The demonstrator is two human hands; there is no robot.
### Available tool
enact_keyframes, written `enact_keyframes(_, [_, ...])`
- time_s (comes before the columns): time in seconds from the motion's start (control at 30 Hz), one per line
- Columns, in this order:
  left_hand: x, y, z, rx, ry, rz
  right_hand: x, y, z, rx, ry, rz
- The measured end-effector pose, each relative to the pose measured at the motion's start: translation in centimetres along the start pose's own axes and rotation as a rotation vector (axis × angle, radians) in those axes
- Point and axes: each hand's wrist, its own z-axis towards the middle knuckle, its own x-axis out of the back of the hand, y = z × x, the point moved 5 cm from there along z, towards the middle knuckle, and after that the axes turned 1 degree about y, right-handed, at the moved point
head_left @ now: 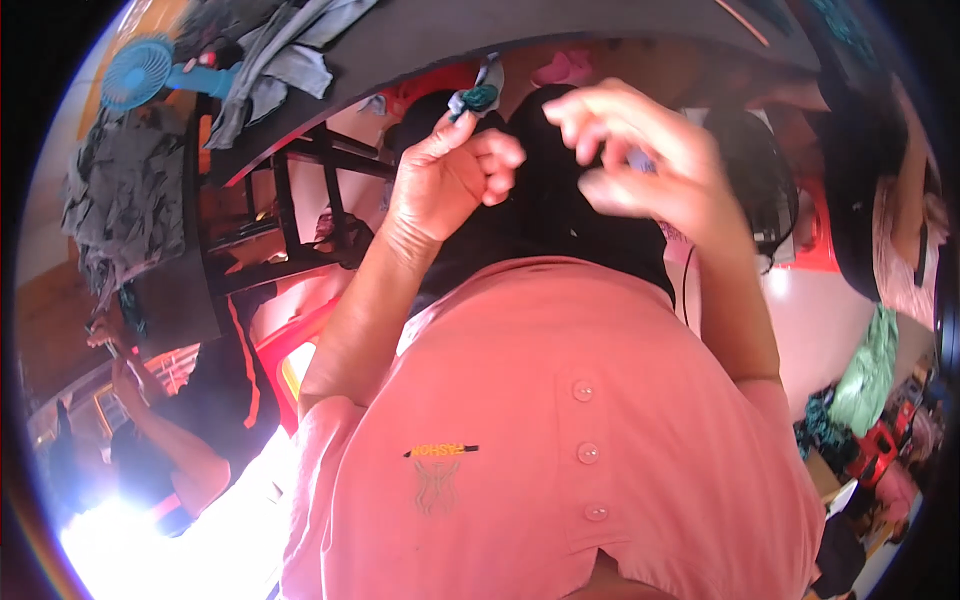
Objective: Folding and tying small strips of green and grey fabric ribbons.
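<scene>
My left hand [450, 178] is raised over my lap with its fingers curled in. At its thumb tip is a small bunched scrap of teal and pale grey cloth [481, 97], which it appears to pinch; the exact grip is partly hidden. Across from it, my right hand [655, 150] hovers with bent fingers apart from the thumb, slightly smeared by motion. Nothing shows between those fingers. The two hands do not touch. Beneath them are my dark-clad legs [545, 215].
A dark tabletop [450, 45] curves across the far side, with grey cloth pieces [285, 70] and a blue fan [140, 72] at its left. More grey cloth [130, 190] is heaped at left. Another person's arm [170, 435] shows lower left. A green bundle [868, 365] lies at right.
</scene>
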Motion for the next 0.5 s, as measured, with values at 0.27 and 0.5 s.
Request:
enact_keyframes(0.27, [-2.4, -3.3, 0.6, 0.06, -0.01, -0.173, -5.4, -10.1, -4.2, 0.283, -1.056, 0.446])
enact_keyframes(0.5, [-5.2, -3.2, 0.1, -0.195, 0.053, 0.111, -2.9, 3.1, -0.3, 0.191, 0.388, -0.159])
